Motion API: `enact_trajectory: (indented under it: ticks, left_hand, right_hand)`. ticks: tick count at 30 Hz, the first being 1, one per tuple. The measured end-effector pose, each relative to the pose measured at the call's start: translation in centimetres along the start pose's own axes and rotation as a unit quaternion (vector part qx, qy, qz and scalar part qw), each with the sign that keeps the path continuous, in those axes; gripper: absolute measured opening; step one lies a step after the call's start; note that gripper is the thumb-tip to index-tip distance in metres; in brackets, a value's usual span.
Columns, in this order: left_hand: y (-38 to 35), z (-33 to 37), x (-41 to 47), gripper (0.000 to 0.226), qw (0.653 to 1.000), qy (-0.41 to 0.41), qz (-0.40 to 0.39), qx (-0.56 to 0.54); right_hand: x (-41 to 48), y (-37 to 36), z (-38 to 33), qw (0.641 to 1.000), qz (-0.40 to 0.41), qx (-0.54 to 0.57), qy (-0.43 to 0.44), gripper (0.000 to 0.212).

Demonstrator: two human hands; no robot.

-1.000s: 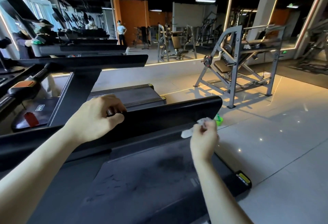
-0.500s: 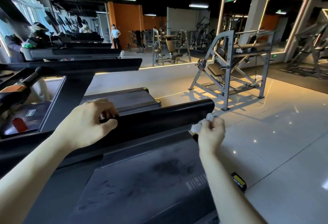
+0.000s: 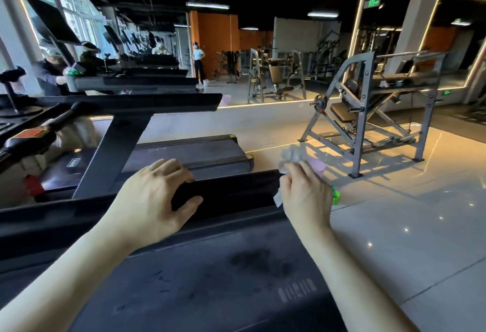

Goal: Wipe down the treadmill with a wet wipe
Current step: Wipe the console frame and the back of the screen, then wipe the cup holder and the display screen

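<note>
My left hand [image 3: 155, 200] grips the handrail [image 3: 236, 189]; my right hand [image 3: 305, 195] pinches the wet wipe [image 3: 290, 156] (crumpled) at its end.

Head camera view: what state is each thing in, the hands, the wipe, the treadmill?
Left hand, grips the handrail, fingers over its top.
Right hand, holds the wet wipe at the handrail's end.
Wet wipe, crumpled, bunched in the fingers.
Treadmill belt, scuffed, with a dark smudge.
Weight machine, unoccupied.
</note>
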State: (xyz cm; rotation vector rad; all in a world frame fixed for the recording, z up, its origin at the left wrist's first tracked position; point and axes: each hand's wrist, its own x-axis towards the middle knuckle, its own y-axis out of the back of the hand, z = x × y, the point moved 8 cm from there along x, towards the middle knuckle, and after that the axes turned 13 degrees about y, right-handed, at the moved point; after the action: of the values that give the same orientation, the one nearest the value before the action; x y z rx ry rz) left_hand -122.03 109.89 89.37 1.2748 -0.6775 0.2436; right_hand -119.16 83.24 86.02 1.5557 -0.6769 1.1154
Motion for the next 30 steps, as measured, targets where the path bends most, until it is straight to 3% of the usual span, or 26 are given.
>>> enact_trajectory:
  ticks: [3, 7, 10, 12, 15, 17, 20, 22, 25, 28, 30]
  left_hand:
    - [-1.6, 2.9, 1.1, 0.037, 1.000, 0.004, 0.020, 0.005]
    - [-3.6, 7.0, 3.2, 0.040, 0.999, 0.017, 0.030, 0.018]
    - [-4.8, 8.6, 4.3, 0.041, 0.997, 0.057, 0.045, 0.004]
    - [-5.1, 8.2, 4.6, 0.037, 0.989, 0.127, 0.061, -0.052]
    - [-5.5, 8.7, 4.4, 0.033, 0.978, 0.173, 0.113, 0.019]
    - [-6.1, 9.5, 4.2, 0.034, 0.974, 0.156, 0.126, 0.105]
    - [-6.4, 9.4, 3.9, 0.034, 0.966, 0.167, 0.136, 0.146]
    - [-6.4, 9.4, 3.7, 0.033, 0.963, 0.167, 0.150, 0.152]
    - [-6.4, 9.4, 3.7, 0.034, 0.962, 0.168, 0.156, 0.148]
    - [-6.3, 9.2, 4.1, 0.033, 0.960, 0.183, 0.150, 0.152]
    - [-6.3, 9.4, 3.9, 0.032, 0.959, 0.184, 0.151, 0.157]
  right_hand:
    - [-0.2, -0.1, 3.9, 0.998, 0.016, 0.038, -0.055, 0.032]
    - [0.0, -2.2, 6.4, 0.976, 0.006, 0.135, -0.173, 0.023]
    - [0.9, -4.8, 9.4, 0.921, -0.030, 0.290, -0.256, 0.040]
    - [0.1, -5.3, 9.1, 0.880, -0.023, 0.357, -0.313, 0.043]
    - [-3.0, -4.5, 7.3, 0.853, 0.068, 0.399, -0.329, 0.033]
    - [-5.4, -4.6, 6.6, 0.855, 0.086, 0.395, -0.326, 0.049]
    - [-8.2, -5.2, 5.4, 0.883, 0.034, 0.380, -0.272, 0.054]
    - [-9.5, -5.8, 5.1, 0.870, -0.020, 0.426, -0.247, 0.054]
    - [-7.7, -6.5, 7.0, 0.807, -0.057, 0.526, -0.262, 0.040]
    - [-4.7, -7.2, 8.5, 0.704, -0.039, 0.606, -0.367, 0.036]
    - [-5.5, -7.6, 7.4, 0.670, -0.063, 0.609, -0.420, 0.038]
